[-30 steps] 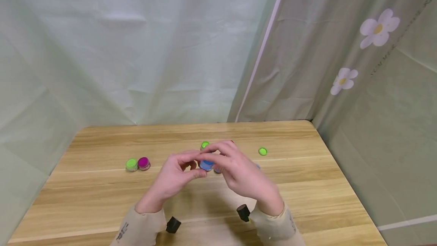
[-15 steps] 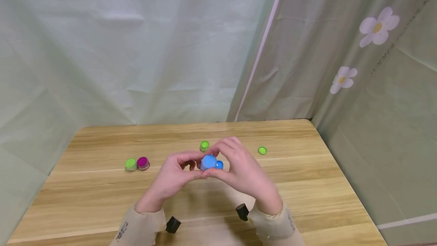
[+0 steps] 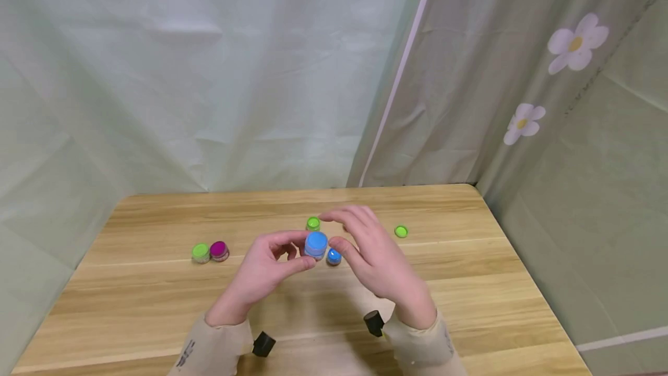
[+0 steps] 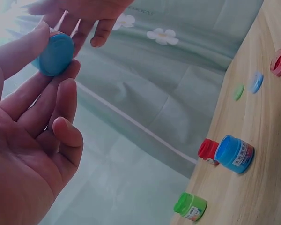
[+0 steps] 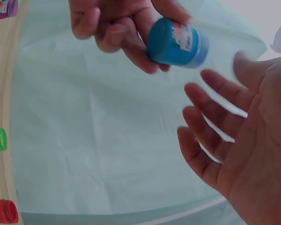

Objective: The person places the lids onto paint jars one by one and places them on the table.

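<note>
My left hand [image 3: 268, 263] holds a small blue paint jar [image 3: 315, 243] between thumb and fingers, raised over the table. A light-blue lid is on the jar, and its printed label faces the right wrist view. My right hand [image 3: 370, 254] is just to the right of the jar, fingers spread and apart from it. Below, on the table, stands another blue paint jar [image 4: 236, 154] without a lid. Near it are a red jar [image 4: 208, 150], mostly covered by my right hand in the head view, and an uncovered green jar [image 3: 313, 224].
To the left, a green-lidded jar [image 3: 200, 252] and a purple jar [image 3: 219, 250] stand side by side on the wooden table [image 3: 156, 312]. Loose lids lie at the right: green [image 3: 401, 231], blue [image 4: 256, 82] and red [image 4: 280, 63]. Curtains [image 3: 235, 103] hang behind the table.
My right hand has gone from touching the top of the held jar to gripping its side, then let go and drawn back right. My left hand keeps holding the jar.
</note>
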`<state>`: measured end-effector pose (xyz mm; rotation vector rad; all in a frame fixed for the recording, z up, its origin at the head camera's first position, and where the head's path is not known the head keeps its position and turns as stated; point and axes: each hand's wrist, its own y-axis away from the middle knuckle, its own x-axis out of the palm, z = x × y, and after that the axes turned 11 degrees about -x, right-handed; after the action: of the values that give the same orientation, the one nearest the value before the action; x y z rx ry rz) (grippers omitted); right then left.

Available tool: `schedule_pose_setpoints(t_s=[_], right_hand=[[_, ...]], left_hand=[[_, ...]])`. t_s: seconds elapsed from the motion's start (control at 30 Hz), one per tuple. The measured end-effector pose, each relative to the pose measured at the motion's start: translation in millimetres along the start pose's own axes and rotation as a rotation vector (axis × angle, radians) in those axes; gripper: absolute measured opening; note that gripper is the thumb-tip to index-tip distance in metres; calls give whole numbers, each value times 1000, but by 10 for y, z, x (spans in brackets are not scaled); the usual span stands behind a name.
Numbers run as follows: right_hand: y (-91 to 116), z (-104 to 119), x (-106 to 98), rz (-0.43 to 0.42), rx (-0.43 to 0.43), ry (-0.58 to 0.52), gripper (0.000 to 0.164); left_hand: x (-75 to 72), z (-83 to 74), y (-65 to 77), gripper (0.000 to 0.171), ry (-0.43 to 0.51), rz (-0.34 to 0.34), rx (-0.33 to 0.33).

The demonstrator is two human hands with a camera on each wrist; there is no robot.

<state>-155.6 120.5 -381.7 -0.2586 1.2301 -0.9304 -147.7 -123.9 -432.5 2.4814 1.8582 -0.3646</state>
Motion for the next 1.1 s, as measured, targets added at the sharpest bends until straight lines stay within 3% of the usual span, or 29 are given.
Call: schedule_pose_setpoints(t_s=[0.2, 0.43, 0.87, 1.1], right_hand=[[-15, -34, -36, 53, -151, 13, 39], [-46, -40, -13, 89, -256, 13, 45], [-68, -31, -5, 111, -307, 30, 44], [-42, -24, -4, 117, -287, 46, 44]], left_hand=[[1, -5, 1, 30, 6, 16, -14], [1, 5, -3, 27, 19, 48, 11], [-9, 20, -7, 26, -3, 100, 43], [-8, 22, 5, 30, 0, 114, 52]])
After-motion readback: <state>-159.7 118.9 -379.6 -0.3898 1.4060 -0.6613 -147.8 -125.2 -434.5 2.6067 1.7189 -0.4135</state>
